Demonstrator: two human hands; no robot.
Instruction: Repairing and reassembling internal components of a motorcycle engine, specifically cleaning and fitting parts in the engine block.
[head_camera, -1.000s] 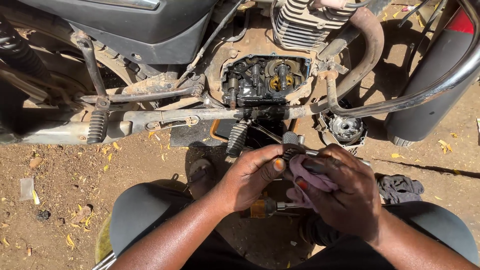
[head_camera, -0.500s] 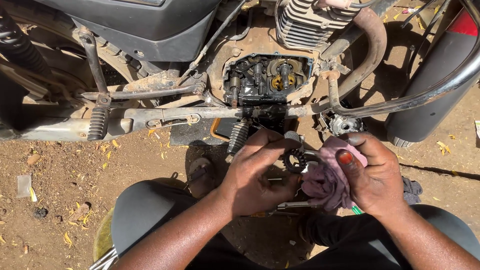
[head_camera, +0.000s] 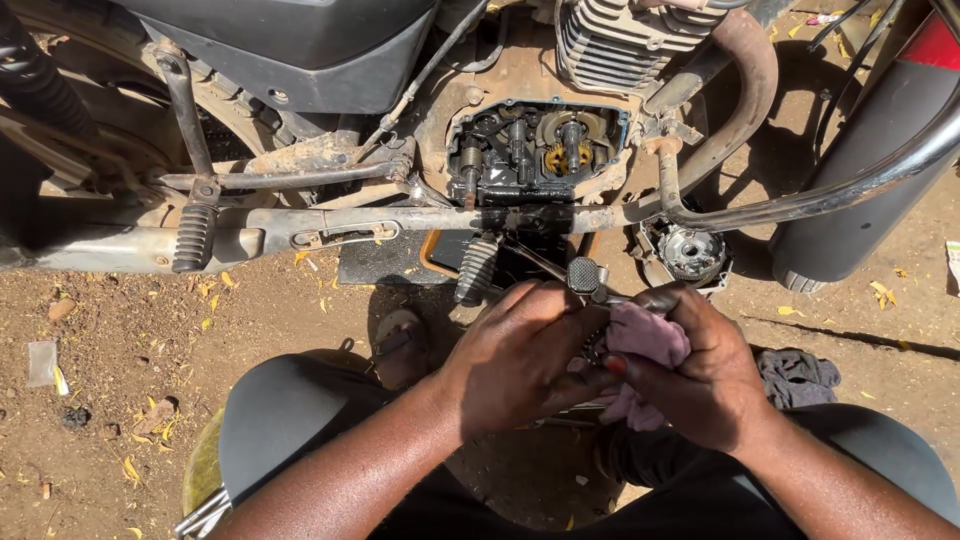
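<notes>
Left hand (head_camera: 520, 365) gripped a small metal part, mostly hidden. Right hand (head_camera: 705, 375) clutched a pink rag (head_camera: 645, 340) against it, below the open engine case (head_camera: 535, 150).

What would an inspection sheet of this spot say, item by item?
Surface: bare dirt ground with scattered dry leaves.
Job's things: pink rag and a small dark metal part, mostly hidden between the hands.
Clutter: grey cloth on the ground; round metal part beside it.
Hands: left hand and right hand close together around rag and part.
Cables: thin cable running along the motorcycle.
Surroundings: motorcycle's open engine case, footpeg.
</notes>
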